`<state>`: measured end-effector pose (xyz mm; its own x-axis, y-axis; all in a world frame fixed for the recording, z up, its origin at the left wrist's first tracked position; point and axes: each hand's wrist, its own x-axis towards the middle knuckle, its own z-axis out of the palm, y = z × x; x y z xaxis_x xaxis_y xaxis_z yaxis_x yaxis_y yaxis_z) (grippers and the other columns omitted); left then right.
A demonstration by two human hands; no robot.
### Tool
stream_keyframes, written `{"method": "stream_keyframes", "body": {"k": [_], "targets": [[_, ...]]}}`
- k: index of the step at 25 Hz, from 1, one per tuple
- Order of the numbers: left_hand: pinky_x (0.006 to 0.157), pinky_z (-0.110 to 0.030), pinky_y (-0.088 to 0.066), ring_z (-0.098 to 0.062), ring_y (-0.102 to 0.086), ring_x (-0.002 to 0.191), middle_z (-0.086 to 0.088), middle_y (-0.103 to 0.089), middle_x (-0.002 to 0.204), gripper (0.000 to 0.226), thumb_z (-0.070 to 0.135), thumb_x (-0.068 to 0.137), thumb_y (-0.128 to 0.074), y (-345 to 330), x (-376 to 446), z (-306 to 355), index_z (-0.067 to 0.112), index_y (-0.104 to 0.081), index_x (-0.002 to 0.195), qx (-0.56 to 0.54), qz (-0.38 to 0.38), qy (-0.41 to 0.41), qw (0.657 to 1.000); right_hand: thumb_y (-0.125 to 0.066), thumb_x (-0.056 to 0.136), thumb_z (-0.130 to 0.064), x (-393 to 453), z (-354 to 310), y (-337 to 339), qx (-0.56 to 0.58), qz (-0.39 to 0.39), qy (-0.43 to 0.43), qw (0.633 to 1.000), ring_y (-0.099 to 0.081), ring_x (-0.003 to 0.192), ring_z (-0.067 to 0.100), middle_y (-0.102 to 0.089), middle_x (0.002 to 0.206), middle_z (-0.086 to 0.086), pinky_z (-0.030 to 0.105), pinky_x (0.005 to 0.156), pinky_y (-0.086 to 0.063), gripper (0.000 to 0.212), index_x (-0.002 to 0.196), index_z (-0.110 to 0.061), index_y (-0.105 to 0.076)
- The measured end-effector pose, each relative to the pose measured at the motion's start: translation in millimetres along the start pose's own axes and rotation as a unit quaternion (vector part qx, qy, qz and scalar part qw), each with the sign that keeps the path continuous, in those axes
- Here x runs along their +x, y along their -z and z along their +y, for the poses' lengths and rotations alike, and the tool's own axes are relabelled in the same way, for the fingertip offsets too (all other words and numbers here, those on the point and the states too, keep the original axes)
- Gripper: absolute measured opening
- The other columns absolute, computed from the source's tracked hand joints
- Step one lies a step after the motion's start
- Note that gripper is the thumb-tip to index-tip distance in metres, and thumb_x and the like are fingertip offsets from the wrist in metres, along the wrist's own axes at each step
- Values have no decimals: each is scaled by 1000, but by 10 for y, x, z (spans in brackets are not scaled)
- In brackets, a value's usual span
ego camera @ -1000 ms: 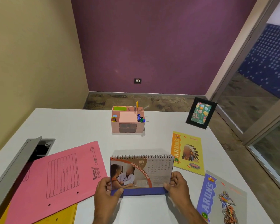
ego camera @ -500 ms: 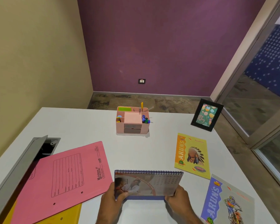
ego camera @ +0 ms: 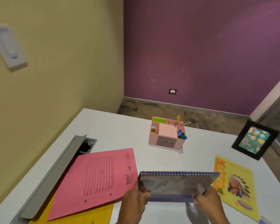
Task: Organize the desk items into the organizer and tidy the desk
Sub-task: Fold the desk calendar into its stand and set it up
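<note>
A spiral-bound desk calendar [ego camera: 176,184] with a blue base is tilted back near the table's front edge. My left hand [ego camera: 134,202] grips its lower left corner and my right hand [ego camera: 207,199] grips its lower right corner. The pink desk organizer [ego camera: 167,135] stands further back in the middle, holding sticky notes, pens and small coloured items. A pink file folder [ego camera: 97,178] lies to the left over a yellow folder [ego camera: 81,215]. A yellow notebook [ego camera: 234,185] lies to the right, partly behind the calendar.
A black photo frame [ego camera: 254,139] leans at the back right corner of the white table [ego camera: 120,131]. An open grey cable hatch [ego camera: 55,172] is set in the table's left side. Walls stand to the left and behind.
The calendar has been tipped backwards from upright to a flatter tilt, both hands still on its base. The camera view has turned left, so the second notebook has left the frame.
</note>
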<state>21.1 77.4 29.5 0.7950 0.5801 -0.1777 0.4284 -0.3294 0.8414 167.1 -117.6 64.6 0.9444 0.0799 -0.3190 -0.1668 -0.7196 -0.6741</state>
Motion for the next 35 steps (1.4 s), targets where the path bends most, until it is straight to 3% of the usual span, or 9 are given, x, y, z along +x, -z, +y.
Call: {"method": "stream_keyframes", "body": {"k": [3, 7, 12, 15, 19, 22, 26, 31, 35], "targets": [[92, -22, -49, -12, -56, 105, 12, -63, 109, 22, 34, 89, -64, 220, 232, 253, 37, -55, 109, -5, 42, -37, 998, -68, 71, 4, 136, -585, 178, 27, 37, 49, 998, -51, 59, 24, -59, 62, 7, 35, 55, -41, 20, 66, -13, -58], [66, -18, -42, -14, -53, 87, 10, -56, 88, 14, 39, 90, -62, 486, 497, 718, 30, -52, 88, -30, 98, -57, 993, -67, 69, 8, 397, -1176, 411, 11, 75, 102, 992, -54, 66, 32, -63, 69, 10, 38, 59, -44, 19, 67, -10, -61], [64, -3, -40, 0, -52, 82, 28, -47, 83, 14, 33, 91, -64, 669, 805, 932, 31, -50, 93, -88, 110, -70, 988, -66, 71, 8, 547, -1674, 524, -28, 80, 153, 985, -55, 71, 30, -64, 82, 11, 34, 57, -43, 20, 81, -9, -63], [71, -21, -56, -10, -59, 88, 18, -55, 88, 13, 32, 90, -66, 617, 909, 947, 28, -54, 95, -121, 100, -62, 986, -67, 70, 8, 598, -1746, 581, -33, 97, 153, 983, -58, 85, 35, -65, 91, 10, 40, 66, -49, 30, 92, -12, -65], [68, -31, -61, -13, -60, 87, 14, -57, 90, 16, 35, 89, -66, 490, 926, 974, 25, -55, 96, -109, 83, -62, 989, -67, 68, 8, 635, -1652, 675, -29, 95, 132, 986, -59, 86, 35, -67, 94, 11, 51, 76, -53, 31, 89, -15, -64], [68, -7, -49, -8, -57, 87, 15, -57, 92, 17, 31, 90, -65, 566, 963, 968, 22, -58, 102, -103, 98, -75, 987, -66, 68, 9, 633, -1693, 617, -5, 77, 132, 988, -59, 90, 34, -67, 97, 10, 48, 76, -53, 34, 92, -16, -64], [65, -1, -37, -8, -58, 91, 9, -64, 98, 23, 26, 90, -67, 1019, 1185, 819, 16, -61, 110, -87, 126, -79, 985, -60, 68, 15, 677, -2033, 198, 45, 45, 158, 985, -58, 90, 32, -66, 100, 10, 35, 68, -49, 36, 94, -10, -64], [75, -20, -43, -11, -58, 88, 6, -64, 93, 26, 21, 86, -71, 1844, 1727, 372, 14, -61, 108, -46, 200, -53, 977, -58, 75, 4, 941, -2677, -859, 58, -26, 204, 977, -62, 97, 27, -69, 104, 1, 35, 71, -55, 37, 106, -13, -67], [79, -29, -48, -20, -63, 87, 4, -67, 85, 25, 16, 81, -75, 2375, 2235, -127, 12, -62, 102, -24, 254, -5, 967, -58, 74, -1, 1174, -3168, -1770, 81, -76, 221, 969, -66, 98, 26, -73, 110, 3, 41, 83, -58, 34, 104, -16, -69]]}}
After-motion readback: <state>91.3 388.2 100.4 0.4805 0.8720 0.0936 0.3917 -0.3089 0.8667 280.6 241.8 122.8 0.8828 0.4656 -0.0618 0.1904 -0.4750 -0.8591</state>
